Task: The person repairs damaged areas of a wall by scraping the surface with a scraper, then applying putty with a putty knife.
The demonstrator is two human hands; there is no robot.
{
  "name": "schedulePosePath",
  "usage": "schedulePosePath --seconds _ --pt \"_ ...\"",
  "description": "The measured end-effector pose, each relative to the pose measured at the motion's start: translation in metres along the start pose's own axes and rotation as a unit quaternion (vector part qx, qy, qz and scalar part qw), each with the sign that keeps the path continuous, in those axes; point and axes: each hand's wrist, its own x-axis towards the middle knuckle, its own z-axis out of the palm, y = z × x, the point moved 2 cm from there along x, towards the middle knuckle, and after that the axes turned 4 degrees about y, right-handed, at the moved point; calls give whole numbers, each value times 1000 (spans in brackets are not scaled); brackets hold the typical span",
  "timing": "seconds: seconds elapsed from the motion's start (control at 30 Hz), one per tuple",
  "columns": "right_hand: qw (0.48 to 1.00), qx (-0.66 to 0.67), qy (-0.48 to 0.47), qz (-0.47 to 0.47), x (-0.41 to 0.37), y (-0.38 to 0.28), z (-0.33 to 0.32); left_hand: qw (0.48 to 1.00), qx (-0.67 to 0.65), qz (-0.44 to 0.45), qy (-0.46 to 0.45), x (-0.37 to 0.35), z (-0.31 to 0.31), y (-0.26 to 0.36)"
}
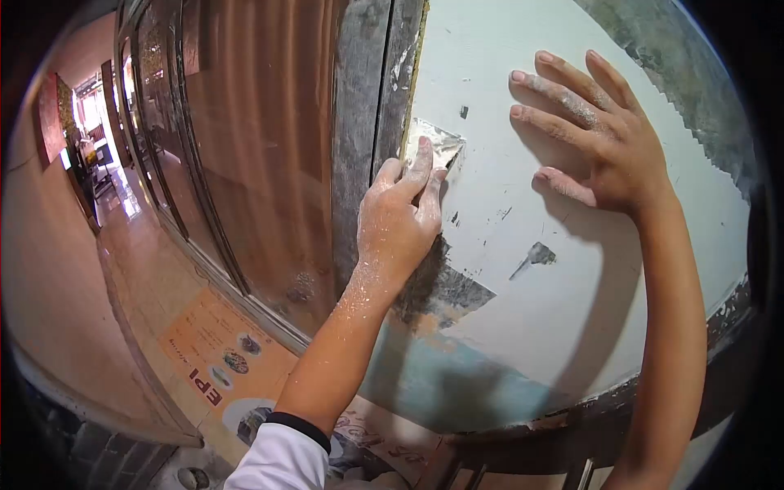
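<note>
Left hand: the left hand (398, 224), dusted with white powder, was curled shut around a scraper (433, 144), forefinger stretched up along the blade.
Scraper: its thin metal blade stuck out just above the fingertips and lay flat against the painted wall (523, 318), at the wall's edge.
Right hand: the right hand (600, 143) was wide open, fingers spread, palm pressed on the wall; it held nothing and sat well apart from the scraper, up and to its right.
Bare patch (447, 292): dark grey, paint gone, directly under the left wrist.
Small chip (536, 255): between the two forearms, below the right hand.
Grey post (359, 122): just beside the left hand, on its outer side.
Sleeve (282, 457): white, dark-cuffed, on the left arm.
</note>
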Motion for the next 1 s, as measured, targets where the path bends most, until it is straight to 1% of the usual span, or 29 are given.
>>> schedulePosePath --seconds 0.07,0.3,0.37,0.47,0.5,0.53,0.6,0.73,0.77,0.83,0.9,1.0 --pt "1000 2 2 -1 0 -1 1 1000 -29 5 7 0 0 0" --pt "1000 5 -1 -2 1 0 0 1000 -24 -4 12 3 0 4" --pt "1000 3 1 -2 0 0 0 999 -22 19 22 6 1 1" --pt "1000 1 -2 1 -1 0 1 1000 -5 7 -4 -7 -7 -7" --pt "1000 0 0 -2 -1 0 1 999 -32 -8 1 -16 -9 -15" --pt "1000 -1 -1 -2 -1 1 1 999 -30 4 11 -29 -13 -26" --pt "1000 -4 2 -3 -1 1 1 1000 -4 -26 -8 -61 -20 -49" --pt "1000 -6 -7 -7 1 1 -1 998 -4 -32 -47 -121 -23 -76" --pt "1000 -5 -8 -8 1 -1 -1 998 -8 -43 -45 -130 -19 -81" --pt "1000 9 -2 10 2 -2 -2 998 -13 -54 -41 -132 -13 -81" --pt "1000 7 -4 7 3 -2 -3 998 -22 -53 -16 -125 -9 -80" --pt "1000 7 -6 9 2 -2 -2 999 -30 -38 -23 -102 -10 -67"
